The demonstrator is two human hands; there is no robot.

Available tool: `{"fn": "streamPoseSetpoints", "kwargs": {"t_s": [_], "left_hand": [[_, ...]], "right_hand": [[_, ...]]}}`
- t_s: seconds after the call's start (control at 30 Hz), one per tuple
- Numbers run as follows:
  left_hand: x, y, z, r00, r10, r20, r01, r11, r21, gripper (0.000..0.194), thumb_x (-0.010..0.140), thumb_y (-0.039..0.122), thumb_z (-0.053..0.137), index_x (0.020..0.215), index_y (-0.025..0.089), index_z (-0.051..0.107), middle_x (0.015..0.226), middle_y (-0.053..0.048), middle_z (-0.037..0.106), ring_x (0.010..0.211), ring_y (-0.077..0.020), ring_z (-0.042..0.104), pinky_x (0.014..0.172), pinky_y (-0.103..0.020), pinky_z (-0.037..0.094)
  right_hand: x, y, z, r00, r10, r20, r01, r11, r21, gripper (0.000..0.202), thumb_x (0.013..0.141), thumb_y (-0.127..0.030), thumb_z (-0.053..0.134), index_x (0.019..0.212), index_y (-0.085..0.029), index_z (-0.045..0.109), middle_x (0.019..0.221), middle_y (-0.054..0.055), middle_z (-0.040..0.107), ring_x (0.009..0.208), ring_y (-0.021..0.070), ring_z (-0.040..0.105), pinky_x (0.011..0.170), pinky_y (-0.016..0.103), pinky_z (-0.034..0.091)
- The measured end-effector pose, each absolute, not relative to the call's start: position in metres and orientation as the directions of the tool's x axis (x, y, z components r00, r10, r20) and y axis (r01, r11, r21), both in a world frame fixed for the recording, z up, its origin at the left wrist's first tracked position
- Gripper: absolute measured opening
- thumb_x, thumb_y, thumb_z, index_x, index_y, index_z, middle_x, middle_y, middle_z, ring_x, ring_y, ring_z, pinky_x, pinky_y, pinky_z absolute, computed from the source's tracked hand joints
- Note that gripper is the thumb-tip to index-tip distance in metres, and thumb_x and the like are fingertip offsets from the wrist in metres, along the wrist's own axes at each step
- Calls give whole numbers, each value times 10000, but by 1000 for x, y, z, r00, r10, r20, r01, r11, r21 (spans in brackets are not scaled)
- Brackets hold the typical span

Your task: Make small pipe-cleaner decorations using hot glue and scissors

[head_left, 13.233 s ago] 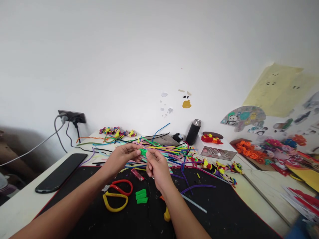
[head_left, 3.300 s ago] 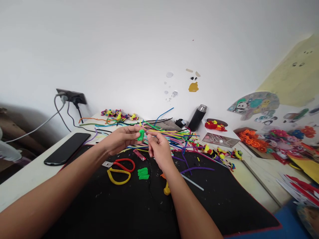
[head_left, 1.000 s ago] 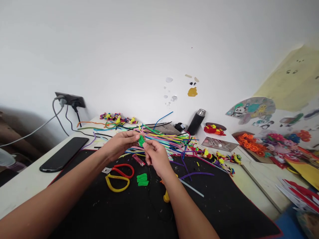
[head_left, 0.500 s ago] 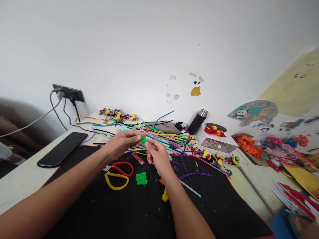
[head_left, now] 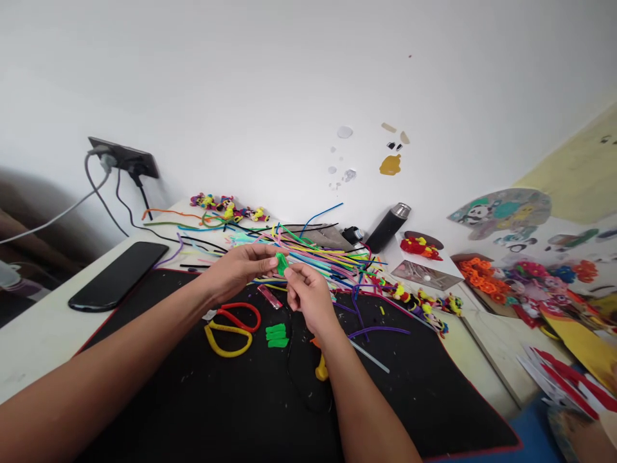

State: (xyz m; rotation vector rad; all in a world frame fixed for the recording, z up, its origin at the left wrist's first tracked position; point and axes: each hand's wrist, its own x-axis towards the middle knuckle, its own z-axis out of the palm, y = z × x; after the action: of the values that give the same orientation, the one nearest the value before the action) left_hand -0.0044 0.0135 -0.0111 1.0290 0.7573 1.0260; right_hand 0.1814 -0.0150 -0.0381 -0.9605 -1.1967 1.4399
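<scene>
Between my two hands is a small green fuzzy piece (head_left: pixel 282 262) that looks like folded pipe cleaner. My left hand (head_left: pixel 245 270) pinches its left side with thumb and forefinger. On its lower right, the fingertips of my right hand (head_left: pixel 311 296) are closed on it. Below them on the black mat (head_left: pixel 231 405) lie several similar green pieces (head_left: pixel 276 335) in a stack. Scissors (head_left: pixel 228 341) with one red and one yellow handle rest to their left. A red lighter (head_left: pixel 268 297) lies just under my hands. My right forearm partly hides a yellow-and-orange object (head_left: pixel 321 368).
Many coloured pipe cleaners (head_left: pixel 328 257) are heaped behind my hands. A black phone (head_left: pixel 118 276) lies at left, and a black flask (head_left: pixel 388 227) leans by the wall. Small fuzzy figures (head_left: pixel 427 305) lie at right. A translucent stick (head_left: pixel 370 356) crosses the mat.
The view has shifted slightly. Both hands still grip the green piece, which now shows at a somewhat different angle, its top standing up more.
</scene>
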Motion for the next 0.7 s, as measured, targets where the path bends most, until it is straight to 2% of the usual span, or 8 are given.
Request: {"fn": "streamPoseSetpoints", "kwargs": {"t_s": [0.27, 0.53, 0.7], "left_hand": [[-4, 13, -10, 380, 922, -74, -294, 196, 935, 345, 582, 341, 1014, 847, 190, 853, 812, -44, 792, 773, -167, 668, 778, -272, 506], [-2, 9, -10, 351, 936, -19, -260, 117, 958, 312, 620, 352, 989, 828, 176, 837, 796, -51, 761, 734, -173, 642, 731, -283, 493], [-2, 8, -8, 346, 938, 19, -175, 44, 984, 276, 670, 369, 954, 805, 172, 815, 800, -49, 739, 714, -168, 605, 695, -281, 467]], "right_hand": [[179, -17, -37, -202, 979, 23, -221, -23, -975, 389, 841, -536, 765, 949, -175, 669, 503, -105, 465, 345, 66, 398, 372, 208, 231], [178, -18, -37, -213, 976, 38, -185, -2, -983, 368, 860, -522, 742, 967, -176, 677, 510, -95, 485, 354, 71, 411, 378, 208, 240], [179, -17, -35, -220, 974, 48, -158, 13, -987, 374, 858, -528, 728, 979, -177, 685, 507, -93, 494, 357, 77, 418, 381, 210, 246]]}}
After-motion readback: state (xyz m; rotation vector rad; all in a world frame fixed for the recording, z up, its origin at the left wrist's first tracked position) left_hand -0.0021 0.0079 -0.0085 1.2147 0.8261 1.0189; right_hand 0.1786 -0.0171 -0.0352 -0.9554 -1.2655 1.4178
